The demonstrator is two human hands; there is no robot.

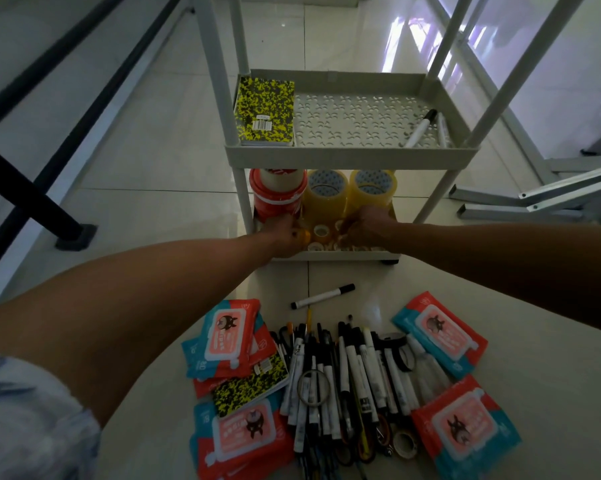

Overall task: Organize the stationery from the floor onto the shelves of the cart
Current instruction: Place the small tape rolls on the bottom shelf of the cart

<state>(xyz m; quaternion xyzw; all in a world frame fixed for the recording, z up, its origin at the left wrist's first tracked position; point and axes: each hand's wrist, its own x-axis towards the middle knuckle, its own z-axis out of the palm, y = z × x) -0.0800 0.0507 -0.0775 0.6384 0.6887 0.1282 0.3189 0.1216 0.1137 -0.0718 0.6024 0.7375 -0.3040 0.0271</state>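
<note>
Pale glossy floor tiles (146, 161) fill the head view, with a light grey cart (351, 156) standing just ahead. Its visible upper shelf holds a yellow-and-black notebook (265, 111) flat against the left wall and two markers (422, 128) lying along the right wall, so like seems to be grouped with like. On the bottom shelf a red tape stack (278, 194) and two tall stacks of clear packing tape (328, 195) stand at the back, with small tape rolls (321, 231) in front of them; the heavy rolls appear to be kept low.

Both arms reach into that bottom shelf. The left hand (285, 233) has its fingers curled at a small yellowish roll beside the red stack, and looks to be gripping it, though the dim light hides the fingertips. The right hand (364, 228) is curled near the small rolls under the right packing-tape stack; whether it holds one cannot be told.

On the floor near the person lies the unsorted stationery: a single marker (323, 296) apart, a heap of pens and markers (344, 379), wet-wipe packs (228, 336) on both sides, a second notebook (250, 384) and loose tape rolls (404, 445). All of it lies well apart from both hands.
</note>
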